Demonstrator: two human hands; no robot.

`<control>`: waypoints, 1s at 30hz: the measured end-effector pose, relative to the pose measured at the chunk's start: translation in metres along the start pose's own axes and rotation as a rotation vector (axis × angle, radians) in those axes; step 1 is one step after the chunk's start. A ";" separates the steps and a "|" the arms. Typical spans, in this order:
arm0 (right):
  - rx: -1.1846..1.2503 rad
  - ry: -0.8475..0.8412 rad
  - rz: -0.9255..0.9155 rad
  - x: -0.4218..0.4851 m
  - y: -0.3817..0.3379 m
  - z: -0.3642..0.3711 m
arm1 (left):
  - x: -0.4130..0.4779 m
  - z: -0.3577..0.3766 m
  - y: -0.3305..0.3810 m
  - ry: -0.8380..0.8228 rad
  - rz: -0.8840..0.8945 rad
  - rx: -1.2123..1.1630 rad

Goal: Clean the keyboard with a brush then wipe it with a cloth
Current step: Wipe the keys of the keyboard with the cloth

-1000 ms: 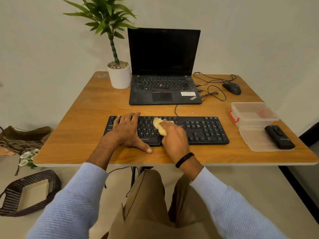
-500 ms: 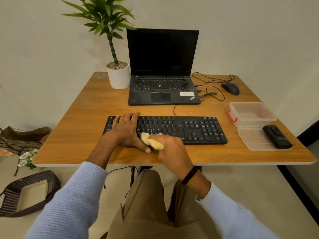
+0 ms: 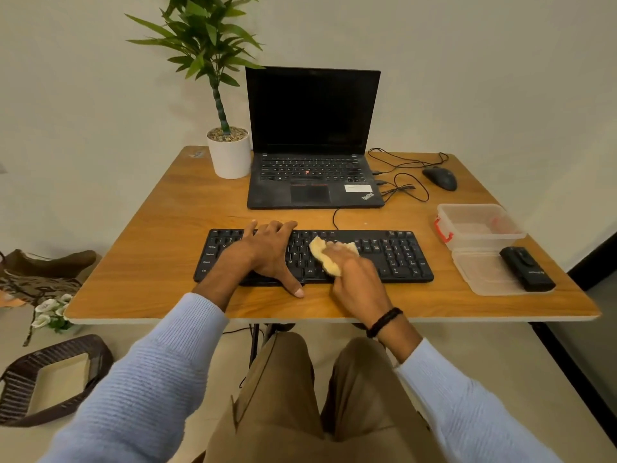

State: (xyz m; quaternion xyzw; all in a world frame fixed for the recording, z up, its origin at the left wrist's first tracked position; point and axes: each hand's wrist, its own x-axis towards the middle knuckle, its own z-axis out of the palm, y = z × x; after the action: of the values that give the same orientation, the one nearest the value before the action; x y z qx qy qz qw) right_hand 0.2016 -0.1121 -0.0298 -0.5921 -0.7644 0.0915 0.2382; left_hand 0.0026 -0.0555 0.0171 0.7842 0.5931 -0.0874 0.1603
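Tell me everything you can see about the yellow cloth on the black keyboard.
The pale yellow crumpled cloth looks soft and fairly thick, bunched into a small wad rather than spread flat. It lies on the middle keys of the black full-size keyboard, pressed down by the right hand, whose fingers curl over it and hide its centre. One lumpy end sticks out towards the left hand without touching it; a smaller edge shows past the fingertips. No print is visible.
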 end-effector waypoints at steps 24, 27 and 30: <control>-0.008 0.048 -0.065 -0.039 -0.026 0.014 | 0.005 0.007 -0.005 -0.008 -0.023 -0.019; 0.134 -0.011 -0.133 -0.050 -0.031 0.003 | 0.006 0.006 -0.005 -0.001 -0.019 -0.019; 0.178 0.152 0.036 -0.027 -0.014 -0.022 | 0.004 0.005 -0.004 -0.009 -0.028 -0.029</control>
State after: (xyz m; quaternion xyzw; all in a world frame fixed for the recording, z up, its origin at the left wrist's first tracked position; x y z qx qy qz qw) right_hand 0.2053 -0.1449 -0.0118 -0.5875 -0.7222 0.1178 0.3454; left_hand 0.0005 -0.0525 0.0101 0.7731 0.6043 -0.0848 0.1732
